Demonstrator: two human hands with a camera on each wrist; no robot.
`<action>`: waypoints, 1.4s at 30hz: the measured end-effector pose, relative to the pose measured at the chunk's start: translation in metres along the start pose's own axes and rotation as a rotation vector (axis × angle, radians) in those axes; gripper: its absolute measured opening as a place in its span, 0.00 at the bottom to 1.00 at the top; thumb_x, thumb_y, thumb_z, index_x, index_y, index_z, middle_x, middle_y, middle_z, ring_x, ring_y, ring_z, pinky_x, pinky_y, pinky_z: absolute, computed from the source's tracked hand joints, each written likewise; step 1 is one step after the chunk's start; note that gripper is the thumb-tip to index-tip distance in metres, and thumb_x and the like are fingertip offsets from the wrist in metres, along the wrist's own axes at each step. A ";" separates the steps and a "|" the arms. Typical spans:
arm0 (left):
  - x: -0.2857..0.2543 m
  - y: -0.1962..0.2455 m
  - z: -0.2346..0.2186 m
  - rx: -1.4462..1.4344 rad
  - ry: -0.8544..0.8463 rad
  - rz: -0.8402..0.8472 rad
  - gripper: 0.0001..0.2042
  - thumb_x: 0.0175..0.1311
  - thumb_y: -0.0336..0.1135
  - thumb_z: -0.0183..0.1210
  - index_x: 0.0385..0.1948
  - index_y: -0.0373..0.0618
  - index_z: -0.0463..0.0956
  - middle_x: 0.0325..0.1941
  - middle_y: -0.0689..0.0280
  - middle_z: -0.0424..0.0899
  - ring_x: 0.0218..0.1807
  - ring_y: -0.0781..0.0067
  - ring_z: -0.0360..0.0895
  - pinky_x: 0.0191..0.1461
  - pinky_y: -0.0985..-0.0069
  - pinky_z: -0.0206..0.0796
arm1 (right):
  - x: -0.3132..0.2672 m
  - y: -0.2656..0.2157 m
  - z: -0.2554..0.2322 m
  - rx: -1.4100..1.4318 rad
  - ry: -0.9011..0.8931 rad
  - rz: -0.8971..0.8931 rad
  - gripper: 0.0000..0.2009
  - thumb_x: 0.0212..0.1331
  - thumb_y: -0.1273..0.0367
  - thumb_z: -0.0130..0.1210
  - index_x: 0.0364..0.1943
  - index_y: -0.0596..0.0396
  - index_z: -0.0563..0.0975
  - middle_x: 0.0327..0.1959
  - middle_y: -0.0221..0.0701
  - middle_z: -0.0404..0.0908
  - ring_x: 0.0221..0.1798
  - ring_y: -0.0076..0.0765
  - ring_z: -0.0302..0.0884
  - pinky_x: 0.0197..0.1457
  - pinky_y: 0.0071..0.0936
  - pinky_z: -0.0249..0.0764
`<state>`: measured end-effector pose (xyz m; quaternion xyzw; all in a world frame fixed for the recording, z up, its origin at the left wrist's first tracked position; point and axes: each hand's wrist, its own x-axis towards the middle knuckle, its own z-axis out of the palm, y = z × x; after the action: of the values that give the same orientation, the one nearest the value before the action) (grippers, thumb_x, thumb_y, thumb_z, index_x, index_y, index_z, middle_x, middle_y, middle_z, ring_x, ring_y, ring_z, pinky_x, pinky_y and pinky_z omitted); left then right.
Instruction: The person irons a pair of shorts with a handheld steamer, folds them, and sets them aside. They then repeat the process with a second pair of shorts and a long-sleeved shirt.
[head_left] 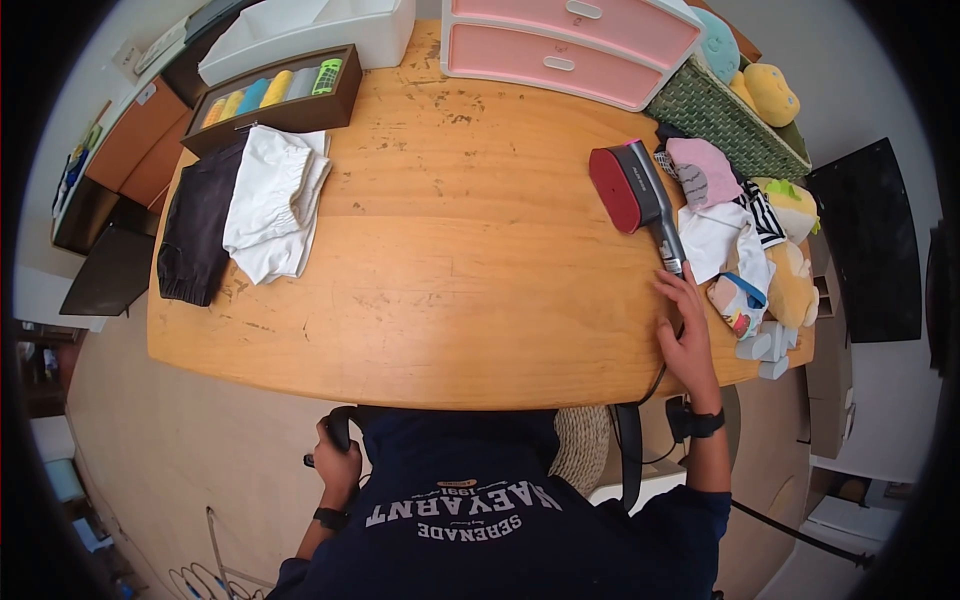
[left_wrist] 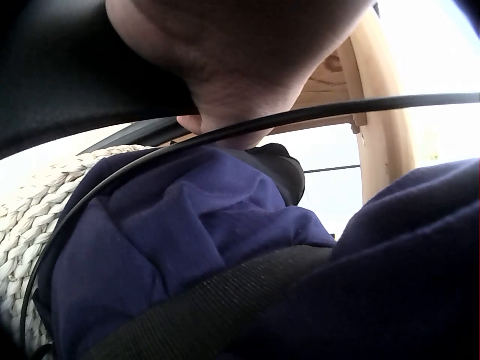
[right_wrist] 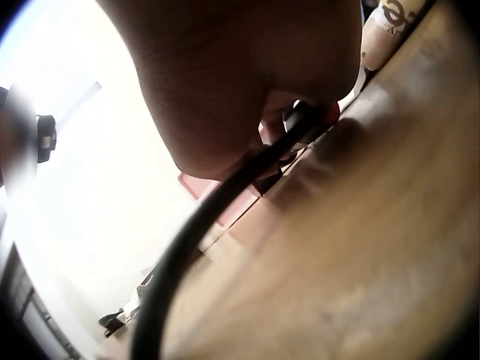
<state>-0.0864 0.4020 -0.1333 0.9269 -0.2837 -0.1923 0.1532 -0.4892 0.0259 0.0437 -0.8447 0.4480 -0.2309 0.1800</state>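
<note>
My right hand point(head_left: 687, 330) is at the table's right side, fingers fairly straight and fingertips at the handle end of a handheld garment steamer point(head_left: 615, 190). The steamer is grey with a dark red head and lies on the table. Its black cord point(right_wrist: 196, 225) runs past the hand in the right wrist view. Below the table's front edge, my left hand point(head_left: 338, 462) grips a black rounded object point(head_left: 341, 428) beside my body; I cannot tell what it is. Folded white shorts point(head_left: 270, 205) and dark trousers point(head_left: 200, 230) lie at the left.
A brown box point(head_left: 345, 100) of rolled cloths and a white bin point(head_left: 380, 40) stand back left. Pink drawers point(head_left: 560, 65) and a green basket point(head_left: 700, 110) stand at the back right. A clothes heap point(head_left: 715, 235) and plush toys point(head_left: 790, 280) lie right of the steamer.
</note>
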 end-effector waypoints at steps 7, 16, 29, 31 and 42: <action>-0.002 0.003 -0.002 -0.015 0.011 -0.022 0.31 0.49 0.25 0.63 0.60 0.45 0.67 0.34 0.42 0.85 0.36 0.35 0.84 0.40 0.48 0.75 | -0.019 -0.061 -0.036 -0.148 -0.145 -0.023 0.23 0.54 0.78 0.55 0.58 0.54 0.76 0.65 0.40 0.74 0.76 0.52 0.62 0.73 0.43 0.59; -0.002 -0.005 -0.003 -0.043 -0.036 -0.027 0.31 0.50 0.29 0.64 0.61 0.46 0.65 0.34 0.42 0.85 0.38 0.35 0.83 0.43 0.46 0.75 | -0.049 -0.083 -0.031 -0.256 -0.324 -0.097 0.22 0.50 0.75 0.62 0.54 0.56 0.78 0.53 0.44 0.77 0.55 0.56 0.75 0.55 0.43 0.73; -0.003 -0.003 -0.001 -0.036 -0.033 -0.034 0.31 0.49 0.28 0.62 0.60 0.45 0.65 0.35 0.43 0.86 0.37 0.36 0.84 0.42 0.46 0.75 | -0.071 0.012 -0.006 -0.152 -0.114 0.241 0.42 0.66 0.56 0.55 0.77 0.63 0.50 0.80 0.52 0.49 0.81 0.59 0.46 0.81 0.51 0.42; -0.003 -0.002 0.000 -0.031 -0.035 -0.031 0.31 0.49 0.28 0.62 0.60 0.45 0.65 0.35 0.43 0.86 0.37 0.36 0.84 0.42 0.46 0.75 | -0.069 0.012 -0.005 -0.189 -0.138 0.193 0.42 0.67 0.52 0.52 0.77 0.63 0.51 0.80 0.52 0.50 0.81 0.58 0.47 0.81 0.51 0.42; 0.000 0.000 -0.003 -0.050 -0.028 -0.015 0.31 0.48 0.27 0.63 0.60 0.45 0.65 0.31 0.42 0.85 0.35 0.35 0.84 0.39 0.47 0.75 | -0.075 0.025 0.009 -0.301 0.019 0.038 0.37 0.72 0.44 0.41 0.70 0.63 0.64 0.75 0.51 0.62 0.77 0.58 0.58 0.78 0.49 0.50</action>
<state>-0.0850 0.4023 -0.1307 0.9220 -0.2738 -0.2136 0.1710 -0.5375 0.0763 0.0065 -0.8512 0.4953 -0.1656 0.0512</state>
